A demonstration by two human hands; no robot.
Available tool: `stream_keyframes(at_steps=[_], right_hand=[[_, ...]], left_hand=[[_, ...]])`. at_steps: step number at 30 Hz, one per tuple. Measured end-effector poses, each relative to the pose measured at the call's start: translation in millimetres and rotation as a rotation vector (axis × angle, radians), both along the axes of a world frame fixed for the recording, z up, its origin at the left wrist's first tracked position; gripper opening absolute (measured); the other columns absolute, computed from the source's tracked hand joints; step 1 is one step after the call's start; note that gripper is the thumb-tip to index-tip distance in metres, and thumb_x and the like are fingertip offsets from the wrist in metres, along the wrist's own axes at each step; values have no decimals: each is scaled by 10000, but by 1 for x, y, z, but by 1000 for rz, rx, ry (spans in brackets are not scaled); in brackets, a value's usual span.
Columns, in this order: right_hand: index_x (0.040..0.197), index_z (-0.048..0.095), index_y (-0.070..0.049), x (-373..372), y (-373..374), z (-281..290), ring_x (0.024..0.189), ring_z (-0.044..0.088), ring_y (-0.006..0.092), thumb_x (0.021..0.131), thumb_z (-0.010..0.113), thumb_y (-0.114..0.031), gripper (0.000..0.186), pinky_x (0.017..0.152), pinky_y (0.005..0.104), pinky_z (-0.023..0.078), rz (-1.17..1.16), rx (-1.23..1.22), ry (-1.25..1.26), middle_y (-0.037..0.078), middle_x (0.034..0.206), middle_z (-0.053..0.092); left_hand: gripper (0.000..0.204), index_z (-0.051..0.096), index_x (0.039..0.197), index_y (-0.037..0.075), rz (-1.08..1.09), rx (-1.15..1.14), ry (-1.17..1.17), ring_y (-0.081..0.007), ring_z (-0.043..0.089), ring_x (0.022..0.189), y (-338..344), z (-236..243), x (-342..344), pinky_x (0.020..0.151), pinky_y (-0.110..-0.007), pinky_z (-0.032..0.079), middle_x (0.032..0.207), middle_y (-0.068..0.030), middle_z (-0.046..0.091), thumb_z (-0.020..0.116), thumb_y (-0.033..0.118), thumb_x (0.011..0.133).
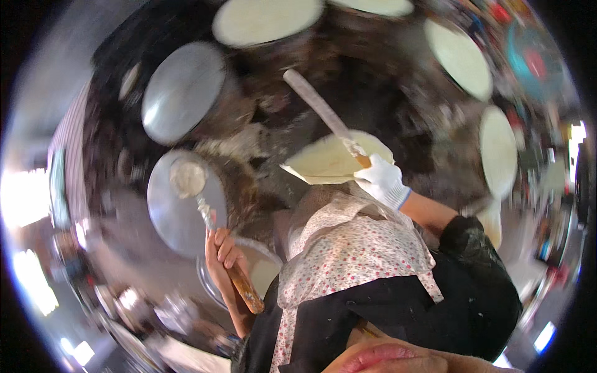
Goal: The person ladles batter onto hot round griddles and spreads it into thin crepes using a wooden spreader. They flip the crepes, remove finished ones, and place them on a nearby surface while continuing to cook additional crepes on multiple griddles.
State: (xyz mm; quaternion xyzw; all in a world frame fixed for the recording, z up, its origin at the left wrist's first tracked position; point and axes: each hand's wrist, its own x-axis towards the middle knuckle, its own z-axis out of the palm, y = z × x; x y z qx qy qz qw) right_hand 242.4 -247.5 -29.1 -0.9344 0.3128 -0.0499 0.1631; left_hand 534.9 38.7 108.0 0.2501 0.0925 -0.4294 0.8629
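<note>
My left hand, bare, is closed around the wooden handle of a ladle. The ladle's round, batter-coated bowl is over a bare grey round griddle plate. In a white knit glove, my right hand grips a long flat spatula by its handle, blade pointing away to the upper left. Just beyond the glove is a thin, pale round crepe with a pointed near-left edge. It meets the gloved fingers; whether they also pinch it I cannot tell. Below my left hand, a metal pot contains pale batter.
Round plates ring me. One grey plate shows bare metal at the far left. Pale sheets cover others: a far plate, a far-right plate and a right plate. A teal basin stands beyond. The surroundings are motion-blurred.
</note>
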Motion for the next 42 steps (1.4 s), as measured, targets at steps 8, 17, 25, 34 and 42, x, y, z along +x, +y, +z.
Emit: stream_keyframes(at_steps=[8,17,25,34,42], right_hand=[[769,710,-106,-203,37,20,814,691,324,851,741,-288,202,678,447,573,-815,12,56,143,956,610],[1027,796,18,-492,202,159,817,698,166,915,795,-165,215,746,315,584,-1733,91,-1475,59,960,737],[1014,762,-6,-672,279,-15,515,565,188,886,818,-123,183,528,353,490,-2234,-53,-1618,74,697,657],[1059,782,14,-668,294,-116,837,726,254,848,866,-128,268,738,418,607,-2534,-126,-1466,128,1048,764],[1042,777,29,-676,287,-56,812,737,249,878,821,-134,235,749,403,608,-2594,-164,-1374,130,1033,773]], left_hand=[[548,110,1675,33,-602,-161,244,-80,395,563,-110,62,-69,469,-255,419,858,-24,368,284,128,1164],[524,123,1663,26,-948,-37,463,-87,446,564,-155,125,-244,447,-249,449,870,-44,370,250,154,1171],[557,124,1668,-8,-1063,46,440,-117,492,581,-169,148,-321,459,-258,449,911,-77,438,284,126,1152],[557,112,1673,-3,-1066,86,412,-114,457,573,-169,143,-323,472,-259,444,873,-55,404,269,135,1156],[554,119,1673,-1,-1069,86,452,-108,459,575,-173,132,-308,461,-250,441,874,-53,403,269,132,1157]])
